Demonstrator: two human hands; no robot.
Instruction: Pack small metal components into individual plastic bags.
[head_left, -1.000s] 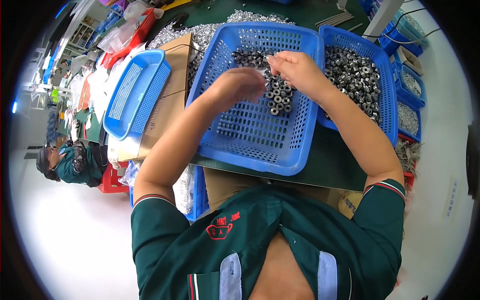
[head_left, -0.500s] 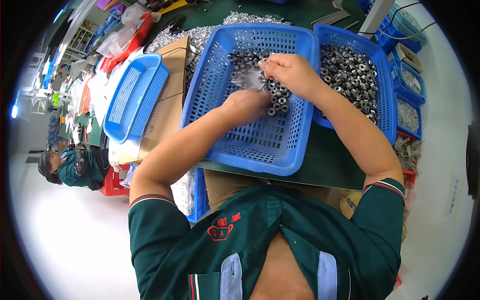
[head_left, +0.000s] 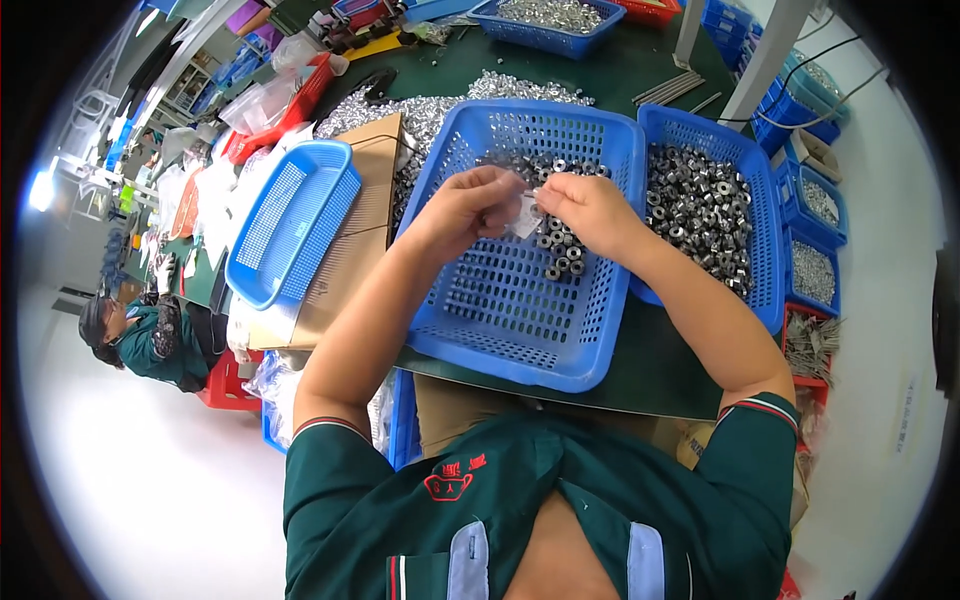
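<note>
A small clear plastic bag (head_left: 525,220) is between my hands, above the large blue mesh basket (head_left: 500,360). My right hand (head_left: 592,212) pinches the bag's upper edge between thumb and fingers. My left hand (head_left: 468,212), slightly blurred, has its fingers curled and its fingertips closed at the bag's other side. What the bag holds cannot be made out. Below and behind the hands, dark and silvery ring-shaped metal nuts (head_left: 557,262) lie in the far and right part of the basket.
A second blue basket (head_left: 715,290) on the right is full of similar nuts. To the left, an empty-looking blue basket (head_left: 262,285) rests on cardboard (head_left: 350,235). Shiny small parts (head_left: 500,88) are heaped beyond. A co-worker (head_left: 150,330) sits far left.
My left hand has risen from the nuts toward the bag's upper edge. The bag is now lifted between both hands, and the view has tilted a little upward.
</note>
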